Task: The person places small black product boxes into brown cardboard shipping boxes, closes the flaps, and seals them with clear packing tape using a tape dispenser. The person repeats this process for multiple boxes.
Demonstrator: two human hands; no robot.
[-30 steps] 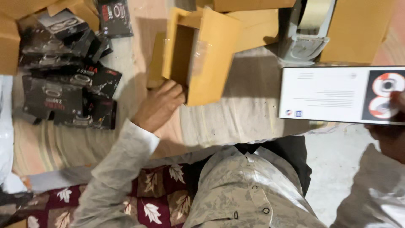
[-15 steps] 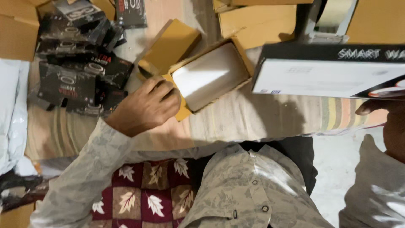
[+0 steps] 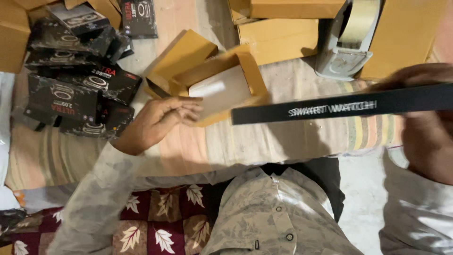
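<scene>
While the right hand (image 3: 427, 123) grips a long flat black box (image 3: 339, 106) edge-on, its length running sideways, the left hand (image 3: 158, 120), fingers loosely open, steadies the open yellow cardboard carton (image 3: 245, 68) just leftward.

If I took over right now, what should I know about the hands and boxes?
Left hand: fingers open, touching the open yellow carton, which lies on the striped cloth with a white inside showing.
Right hand: holds the flat black box edge-on, just right of the carton.
Done: carton is open.
Left: black box is not yet in it. More black boxes lie stacked at the left; tape dispenser behind.
</scene>
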